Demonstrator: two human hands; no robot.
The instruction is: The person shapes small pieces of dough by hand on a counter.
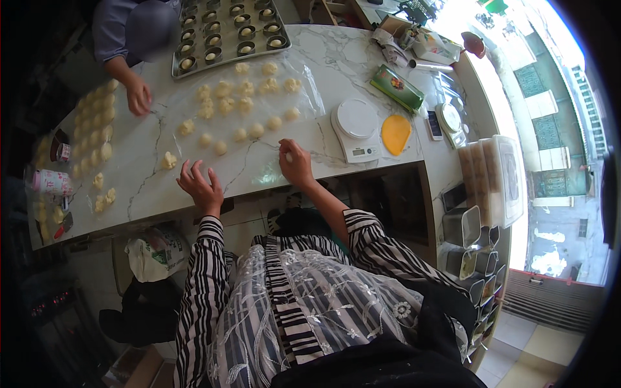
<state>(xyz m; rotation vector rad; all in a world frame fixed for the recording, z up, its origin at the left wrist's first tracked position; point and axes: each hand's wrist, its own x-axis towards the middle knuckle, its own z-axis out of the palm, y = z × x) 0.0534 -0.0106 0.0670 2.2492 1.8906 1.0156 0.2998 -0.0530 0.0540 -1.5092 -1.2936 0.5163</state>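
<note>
Near the counter's front edge, my left hand (200, 184) is open, fingers spread, just below a rough dough piece (169, 160) on the marble counter (239, 174). My right hand (294, 161) curls its fingers round a small pale dough ball, largely hidden by them. Above my hands, plastic sheeting carries a row of smooth balls (256, 130) and several rough lumps (226, 105). To the right of my right hand stand a white kitchen scale (356, 126) and an orange-yellow scraper (396, 134).
Another person's hand (138, 94) reaches from top left beside rows of dough balls (94, 123). A metal tray (229, 61) holds ringed dough. A green packet (396, 88), phone (434, 125) and second scale (451, 116) lie right. Clear containers (498, 178) and metal bins (462, 223) stand rightward.
</note>
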